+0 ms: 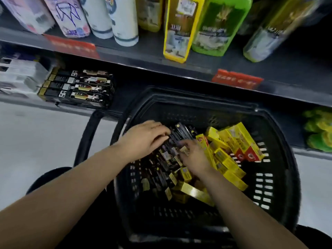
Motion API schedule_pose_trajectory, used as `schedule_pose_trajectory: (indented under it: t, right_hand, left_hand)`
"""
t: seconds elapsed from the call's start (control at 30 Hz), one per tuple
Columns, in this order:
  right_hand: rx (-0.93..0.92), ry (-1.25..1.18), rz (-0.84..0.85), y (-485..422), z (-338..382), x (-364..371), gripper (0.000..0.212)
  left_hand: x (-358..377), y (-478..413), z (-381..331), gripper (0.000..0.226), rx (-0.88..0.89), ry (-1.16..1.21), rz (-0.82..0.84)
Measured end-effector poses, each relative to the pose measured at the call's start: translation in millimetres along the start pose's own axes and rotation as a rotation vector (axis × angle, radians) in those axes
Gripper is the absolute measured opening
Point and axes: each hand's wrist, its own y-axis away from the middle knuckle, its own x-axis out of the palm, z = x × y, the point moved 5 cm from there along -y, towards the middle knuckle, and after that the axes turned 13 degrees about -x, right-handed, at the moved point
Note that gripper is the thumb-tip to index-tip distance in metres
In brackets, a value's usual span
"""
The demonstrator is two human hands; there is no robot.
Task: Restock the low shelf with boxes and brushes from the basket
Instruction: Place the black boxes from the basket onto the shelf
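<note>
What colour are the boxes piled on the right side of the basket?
The yellow boxes have some red ends and lie in the black basket; the head view shows them.

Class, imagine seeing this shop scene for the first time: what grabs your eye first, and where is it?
The left hand and right hand meet in the middle, gripping black boxes inside a black basket. Bright yellow boxes are heaped on the basket's right side. Above, a vivid green bottle stands on the upper shelf.

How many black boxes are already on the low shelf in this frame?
4. The black boxes lie together in one group at the left of the low shelf, beside white packs. More may be hidden behind.
</note>
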Motion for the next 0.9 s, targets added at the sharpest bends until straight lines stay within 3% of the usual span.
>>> schedule_pose_trajectory:
  t: [0.17,0.3,0.43,0.53,0.6,0.67,0.77,0.83,0.9]
  right_hand:
    - [-0.222,0.516,-0.106,-23.9,-35.2,29.6,0.048]
    - [-0.204,0.596,-0.105,-15.2,-35.1,38.1,0.051]
    - [-0.102,0.265,-0.214,-11.6,-36.5,12.4,0.047]
    - [0.051,-0.258,-0.285,4.1,-39.6,7.5,0.039]
    - [0.131,-0.706,-0.220,18.9,-33.1,18.2,0.030]
    - [0.123,-0.974,-0.122,28.9,-19.9,23.2,0.026]
    - [-0.003,-0.979,-0.029,36.9,0.9,23.4,0.026]
    - [-0.123,-0.871,-0.011,40.9,11.6,25.2,0.030]
    - [-0.225,-0.802,-0.004,45.0,20.6,27.9,0.024]
  left_hand:
    - [30.0,8.9,10.8,0.033,0.180,-0.052,-0.095]
    - [24.5,11.5,15.4,0.040,0.092,-0.034,-0.172]
    - [38.6,10.1,17.5,0.037,0.001,-0.168,-0.045]
    - [42.6,11.2,20.4,0.034,-0.051,-0.179,0.005]
    - [45.0,18.3,20.8,0.028,-0.172,-0.041,0.002]
    - [48.7,26.4,23.9,0.025,-0.389,0.172,0.010]
    - [63.7,45.1,18.9,0.033,-0.709,0.647,0.194]
    - [69.2,55.4,5.6,0.032,-0.797,0.973,0.289]
    - [69.3,59.8,0.7,0.036,-0.811,1.087,0.274]
